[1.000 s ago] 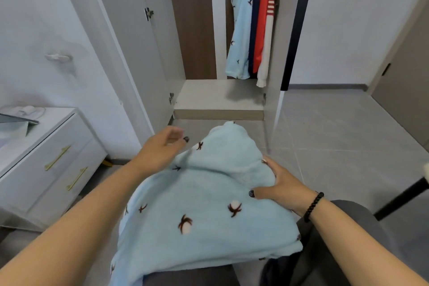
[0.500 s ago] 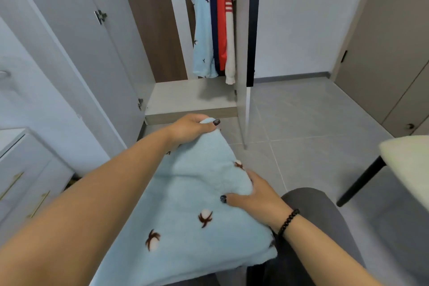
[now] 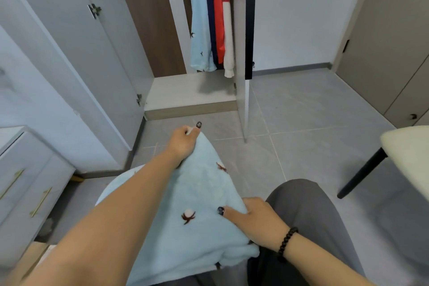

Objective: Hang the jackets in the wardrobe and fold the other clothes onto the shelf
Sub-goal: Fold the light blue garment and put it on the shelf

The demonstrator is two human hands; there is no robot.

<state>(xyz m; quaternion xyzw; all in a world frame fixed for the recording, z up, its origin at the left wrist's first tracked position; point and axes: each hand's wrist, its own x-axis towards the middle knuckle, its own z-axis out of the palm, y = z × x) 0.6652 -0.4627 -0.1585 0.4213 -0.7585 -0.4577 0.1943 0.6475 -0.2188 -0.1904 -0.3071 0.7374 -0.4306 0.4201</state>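
Note:
A light blue fleece garment point(image 3: 197, 220) with brown-and-white cotton-flower prints lies across my lap. My left hand point(image 3: 183, 141) grips its far top edge, fingers curled round the fabric. My right hand point(image 3: 253, 218) holds the near right edge, thumb on top and fingers tucked under. Ahead stands the open wardrobe, with several garments hanging inside: a light blue one point(image 3: 199, 30), a navy, a red point(image 3: 218, 18) and a white one. Below them the pale wardrobe shelf point(image 3: 185, 93) holds nothing.
The wardrobe's left door point(image 3: 76, 42) stands wide open; the right door's edge point(image 3: 243, 100) juts toward me. A white drawer unit with gold handles point(image 3: 27, 188) sits at my left. A chair with a cream seat and black leg point(image 3: 362, 169) is at the right.
The view has swung slightly left and closer to the wardrobe. My left hand went from hovering over the garment to gripping its top edge; my right hand keeps its hold.

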